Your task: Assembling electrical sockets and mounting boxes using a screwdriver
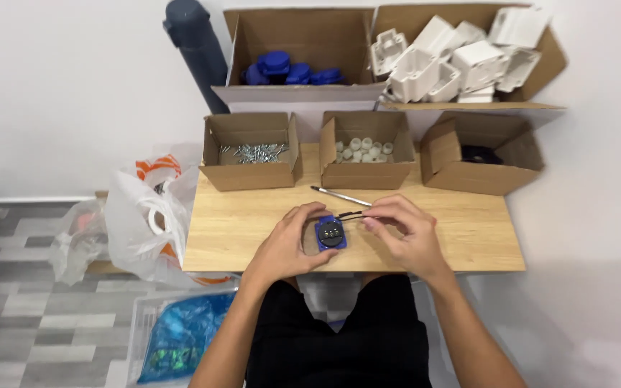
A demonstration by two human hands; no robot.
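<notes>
Blue socket part (330, 233) sits mid-frame on the counter (468, 237), my left hand (292, 241) clasping it, right hand (404, 230) pinching a thin black wire (351, 214) just above it.

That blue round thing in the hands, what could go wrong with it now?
1. The left hand grips the blue socket part only at its side, so it might slip as the right hand works a thin black clip at it.
2. The small clip could spring out of the fingertips.
3. The screwdriver lies loose just behind the hands; a nudge might roll it.
</notes>
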